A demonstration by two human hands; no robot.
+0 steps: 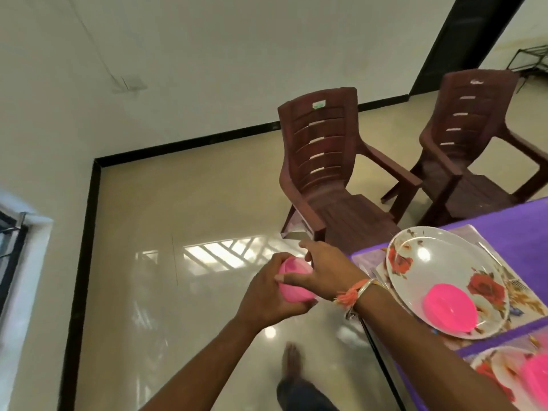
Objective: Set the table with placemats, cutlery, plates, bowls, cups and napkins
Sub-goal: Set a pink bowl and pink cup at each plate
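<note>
My left hand [268, 295] grips a pink bowl [293, 284] from below, over the floor and left of the table. My right hand [326, 269] lies across the top of that pink bowl with its fingers curled on it. On the purple table [522, 229] lies a placemat [367, 259] bearing a white floral plate [439, 262]. A second pink bowl [450, 311] rests on that plate. Cutlery [489, 253] lies beside the plate. At the lower right, another floral plate [492, 372] carries another pink bowl [536, 378], cut off by the frame edge.
Two brown plastic chairs [323, 170] [471, 137] stand at the far side of the table. The table's near edge [382, 360] runs diagonally under my right forearm. My foot [292, 360] is on the glossy tiled floor. A window [12, 253] is at the left wall.
</note>
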